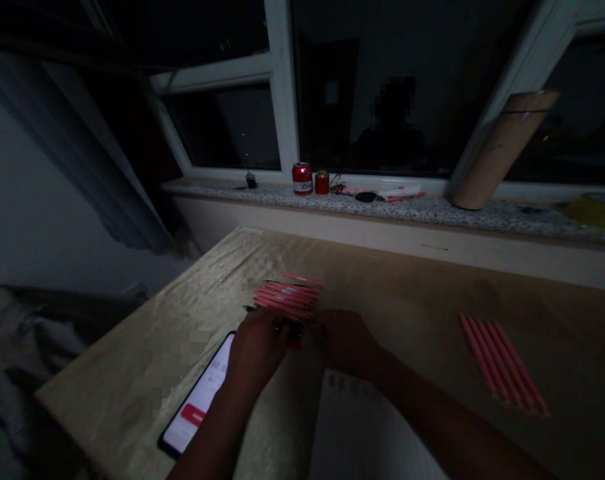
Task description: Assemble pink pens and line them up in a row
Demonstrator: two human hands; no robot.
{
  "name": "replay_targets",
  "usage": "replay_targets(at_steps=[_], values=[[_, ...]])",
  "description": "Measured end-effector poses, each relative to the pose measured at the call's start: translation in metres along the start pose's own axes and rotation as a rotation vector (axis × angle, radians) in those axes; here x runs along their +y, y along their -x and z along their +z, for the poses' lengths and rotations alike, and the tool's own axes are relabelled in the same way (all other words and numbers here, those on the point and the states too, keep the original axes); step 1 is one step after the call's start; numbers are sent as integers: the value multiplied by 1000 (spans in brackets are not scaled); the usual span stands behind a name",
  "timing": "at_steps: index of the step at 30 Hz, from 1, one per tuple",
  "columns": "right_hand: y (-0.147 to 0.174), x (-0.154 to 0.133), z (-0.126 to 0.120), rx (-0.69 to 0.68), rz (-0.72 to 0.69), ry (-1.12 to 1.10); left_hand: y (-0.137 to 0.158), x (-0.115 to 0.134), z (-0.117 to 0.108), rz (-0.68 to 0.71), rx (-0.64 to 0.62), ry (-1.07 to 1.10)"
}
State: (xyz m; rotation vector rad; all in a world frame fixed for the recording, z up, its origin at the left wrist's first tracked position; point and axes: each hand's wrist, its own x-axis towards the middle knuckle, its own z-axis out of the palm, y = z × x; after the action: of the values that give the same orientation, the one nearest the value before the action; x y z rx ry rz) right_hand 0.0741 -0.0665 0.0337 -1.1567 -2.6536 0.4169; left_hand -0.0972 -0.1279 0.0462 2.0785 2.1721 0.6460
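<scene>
A pile of pink pencils point(288, 297) lies on the table just beyond my hands, with a few dark pieces among them. My left hand point(259, 340) is at the pile's near side, its fingers curled around something dark. Close beside it on the right, my right hand point(345, 337) is closed, knuckles up, and what its fingers hold is hidden. A small dark thing with a bit of red point(295, 331) shows between the two hands, too dim to name. Under my right forearm lies a white sheet of paper point(362, 433) with dark marks along its top.
Several pink pencils point(502, 363) lie side by side at the right. A phone point(185, 417) with a lit screen lies by my left forearm. On the stone windowsill point(262, 193) stand a red can point(302, 179), a small red jar point(321, 182) and a leaning brown tube point(505, 150).
</scene>
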Motion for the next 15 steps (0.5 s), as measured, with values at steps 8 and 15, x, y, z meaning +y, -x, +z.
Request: replay_targets(at_steps=[8,15], values=[[-14,-13,11,-41,94,41,2,-1,9,-1,-3,-69],[-19,-16,16,12,104,-39,1,-4,8,-3,8,-43]])
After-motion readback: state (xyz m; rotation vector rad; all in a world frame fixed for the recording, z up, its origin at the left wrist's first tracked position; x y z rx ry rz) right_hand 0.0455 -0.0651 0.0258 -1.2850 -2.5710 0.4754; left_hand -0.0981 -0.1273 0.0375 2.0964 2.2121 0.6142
